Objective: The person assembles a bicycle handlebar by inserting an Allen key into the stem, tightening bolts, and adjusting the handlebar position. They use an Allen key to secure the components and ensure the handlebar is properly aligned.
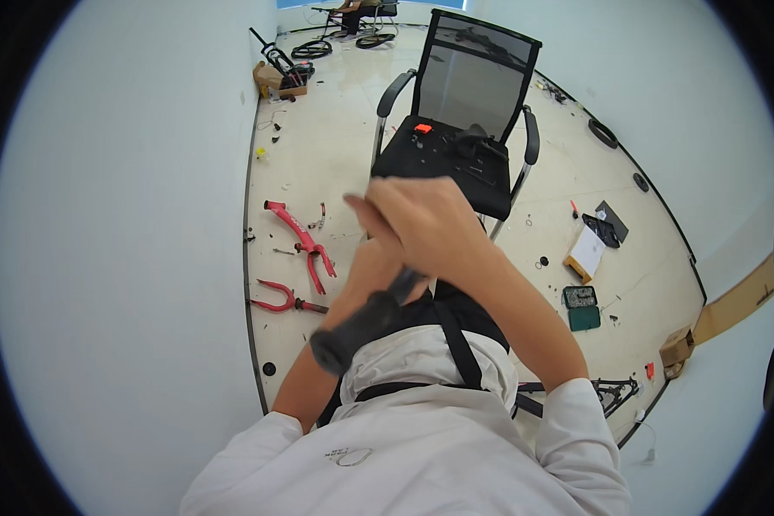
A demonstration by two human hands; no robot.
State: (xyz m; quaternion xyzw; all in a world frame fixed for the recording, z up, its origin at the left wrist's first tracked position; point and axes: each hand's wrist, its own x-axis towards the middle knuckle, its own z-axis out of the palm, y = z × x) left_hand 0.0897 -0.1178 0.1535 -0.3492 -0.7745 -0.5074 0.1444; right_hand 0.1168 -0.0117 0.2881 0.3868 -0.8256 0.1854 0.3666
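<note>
A black bar with a ribbed, flanged rubber end, like a bicycle handlebar with its grip (357, 331), points up toward me and is blurred. My left hand (371, 268) is closed around it, its fingers largely hidden. Just above and overlapping the left, my right hand (430, 225) has its fingers curled and pressed together; what they hold is hidden. Beyond my hands stands a black mesh office chair (443, 168). On its seat lie an orange piece (423, 129), a dark cloth-like item (471, 140) and small metal parts.
Left on the floor are a pink bicycle frame piece (294, 225) and a pink fork (275, 298). To the right lie a green case of small parts (581, 308), a white-topped box (585, 254) and a black bicycle frame (615, 394). Someone sits far back near bicycle wheels (312, 50).
</note>
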